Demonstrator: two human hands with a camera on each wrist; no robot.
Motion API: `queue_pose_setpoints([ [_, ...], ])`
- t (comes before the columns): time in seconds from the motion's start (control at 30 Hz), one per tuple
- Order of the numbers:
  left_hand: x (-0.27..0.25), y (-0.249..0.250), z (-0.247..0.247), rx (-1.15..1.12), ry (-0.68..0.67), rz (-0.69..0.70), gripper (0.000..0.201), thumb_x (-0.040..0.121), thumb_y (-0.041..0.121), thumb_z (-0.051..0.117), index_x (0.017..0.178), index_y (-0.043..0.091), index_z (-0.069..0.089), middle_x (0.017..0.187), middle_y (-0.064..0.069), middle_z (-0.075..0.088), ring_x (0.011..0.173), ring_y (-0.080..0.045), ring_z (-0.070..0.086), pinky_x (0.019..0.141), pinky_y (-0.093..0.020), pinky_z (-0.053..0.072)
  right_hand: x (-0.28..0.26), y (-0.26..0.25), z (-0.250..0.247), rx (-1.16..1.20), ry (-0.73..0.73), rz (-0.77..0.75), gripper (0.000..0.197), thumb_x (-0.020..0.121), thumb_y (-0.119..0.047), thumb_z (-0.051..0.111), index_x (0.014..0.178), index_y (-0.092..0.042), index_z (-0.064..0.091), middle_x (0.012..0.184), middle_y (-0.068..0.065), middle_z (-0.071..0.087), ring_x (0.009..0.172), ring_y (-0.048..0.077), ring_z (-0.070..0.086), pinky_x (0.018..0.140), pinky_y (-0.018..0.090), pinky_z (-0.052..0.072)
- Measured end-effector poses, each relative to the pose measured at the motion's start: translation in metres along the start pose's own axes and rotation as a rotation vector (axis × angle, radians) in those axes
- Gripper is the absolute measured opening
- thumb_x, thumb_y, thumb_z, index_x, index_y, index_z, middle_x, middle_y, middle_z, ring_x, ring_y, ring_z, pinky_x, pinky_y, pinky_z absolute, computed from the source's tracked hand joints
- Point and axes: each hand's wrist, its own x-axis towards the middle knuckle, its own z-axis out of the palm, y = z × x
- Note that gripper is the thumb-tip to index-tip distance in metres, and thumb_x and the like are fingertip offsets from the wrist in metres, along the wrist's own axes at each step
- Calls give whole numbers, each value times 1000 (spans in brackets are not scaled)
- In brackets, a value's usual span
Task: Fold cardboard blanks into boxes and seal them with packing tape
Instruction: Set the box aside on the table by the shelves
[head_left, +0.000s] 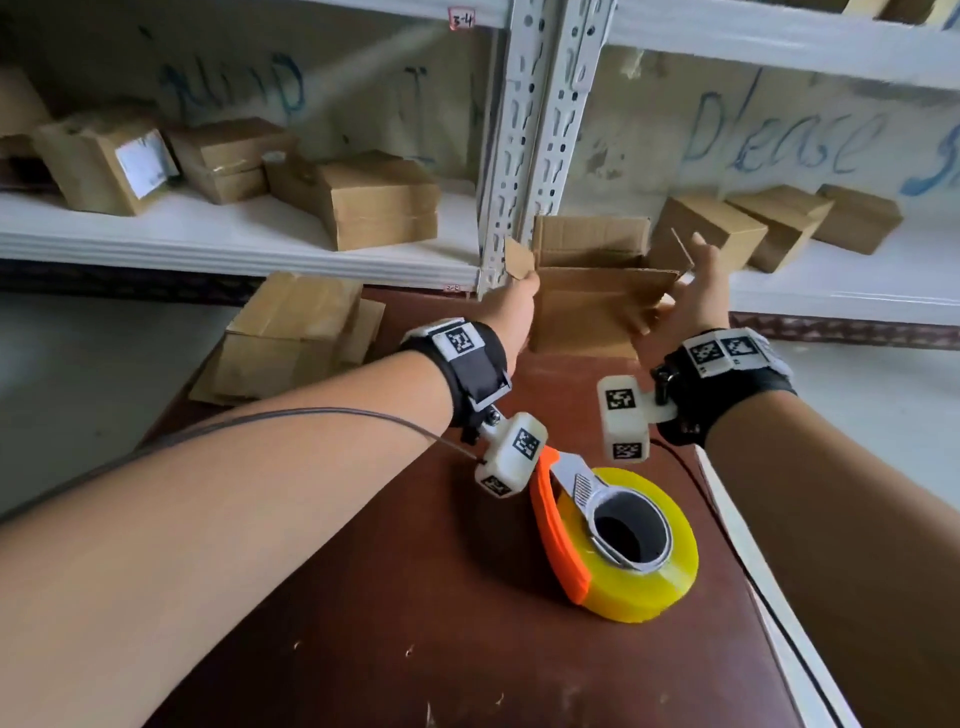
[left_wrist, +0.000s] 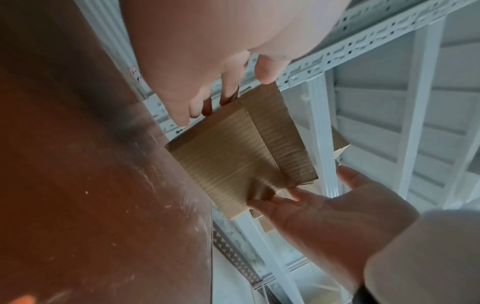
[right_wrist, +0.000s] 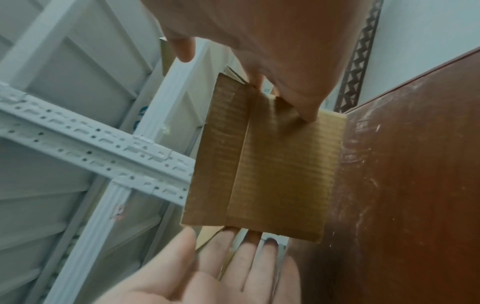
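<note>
A small open cardboard box stands at the far end of the brown table, its top flaps sticking up. My left hand lies against the box's left side with straight fingers, the thumb near the left flap. My right hand touches the right side, fingers extended and thumb raised. A yellow tape roll in an orange-and-white dispenser lies on the table near me, untouched.
A stack of flat cardboard blanks rests at the table's far left corner. White metal shelving stands right behind the box, with finished boxes on its left shelf and right shelf. Wrist cables trail over the table.
</note>
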Motion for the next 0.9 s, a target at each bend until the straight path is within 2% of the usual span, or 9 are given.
queue_pose_setpoints([
  [0.1,16,-2,18,155,-18,-2,57,106,50,45,142,7,57,138,-6,61,131,-28,56,108,-36,43,21,5,-15,28,-16,48,37,101,-43,51,77,-17,61,49,-6,60,45,9,58,40,17,41],
  [0.23,53,-18,35,210,-62,-73,77,93,67,41,145,11,53,146,-3,55,141,-29,49,115,-41,43,41,16,-39,-33,106,115,30,91,-39,58,67,-23,49,61,-7,50,55,13,43,53,22,34],
  [0.3,45,-15,37,192,-130,-62,65,105,55,33,149,11,49,140,-4,55,124,-20,52,94,-28,45,45,20,-49,-31,117,133,35,91,-38,57,61,-23,48,67,-6,43,55,14,37,58,24,28],
  [0.37,39,-10,35,183,-129,-42,68,107,56,31,156,9,43,156,-14,48,134,-28,52,96,-36,42,38,17,-50,-47,60,159,45,97,-35,51,53,-23,52,69,-5,41,56,16,38,57,24,32],
  [0.43,37,-8,32,191,-130,-57,77,103,64,32,159,11,37,165,-13,37,150,-31,37,119,-46,32,28,9,-47,-54,48,130,30,104,-31,45,88,-26,70,76,-4,43,74,19,47,63,32,51],
  [0.5,32,-3,26,159,-112,-86,90,95,76,35,162,16,31,168,-9,30,156,-27,26,125,-48,16,18,-3,-43,-73,117,85,27,109,-28,39,127,-21,59,79,-3,43,93,19,47,85,38,52],
  [0.6,8,13,8,100,-95,-73,90,96,77,33,161,15,34,168,-8,31,156,-26,24,125,-50,12,6,-18,-38,-98,144,77,25,105,-35,44,94,-13,47,80,1,45,73,19,48,64,30,37],
  [0.73,-49,42,-28,111,-126,-55,85,100,75,31,162,16,30,170,-3,27,158,-23,19,126,-50,7,-24,-25,-28,-138,160,78,29,99,-41,48,83,-17,48,78,2,52,71,20,49,77,33,40],
  [0.9,-117,60,-90,107,-130,59,73,104,60,43,161,17,33,170,-2,27,158,-22,19,127,-51,10,-109,-13,-1,-150,51,51,31,106,-27,43,77,-18,47,78,1,49,88,24,52,55,25,42],
])
